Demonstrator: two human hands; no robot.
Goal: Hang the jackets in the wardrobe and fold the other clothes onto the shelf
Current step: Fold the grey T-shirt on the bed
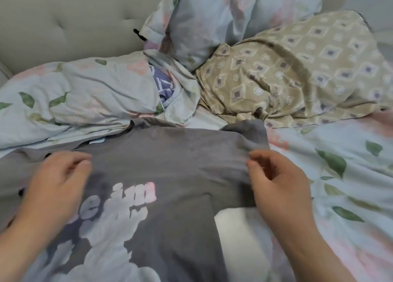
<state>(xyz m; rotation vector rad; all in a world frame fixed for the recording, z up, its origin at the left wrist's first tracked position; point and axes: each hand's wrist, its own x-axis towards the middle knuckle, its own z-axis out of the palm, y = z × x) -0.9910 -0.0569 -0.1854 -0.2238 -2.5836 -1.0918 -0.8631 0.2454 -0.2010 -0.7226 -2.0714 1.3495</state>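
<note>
Fingers of right hand point(278, 183) pinch one grey T-shirt point(170, 154); left hand point(53, 183) fingers curled, hold unclear.

Both hands bare: left hand point(53, 183), right hand point(280, 186). Forearms point(314, 245) bare as far as they show. Left hand blurred throughout; nails and fine surface detail not determinable. Right hand somewhat sharper in outline.

The T-shirt point(170, 158) is dark grey, with pale pink-and-white lettering (partly blurred) above a whitish print. The bedsheet point(344, 188) is pale blue with pink blooms and green leaves. The pillow point(297, 68) is beige with purple-centred cream diamonds.
</note>
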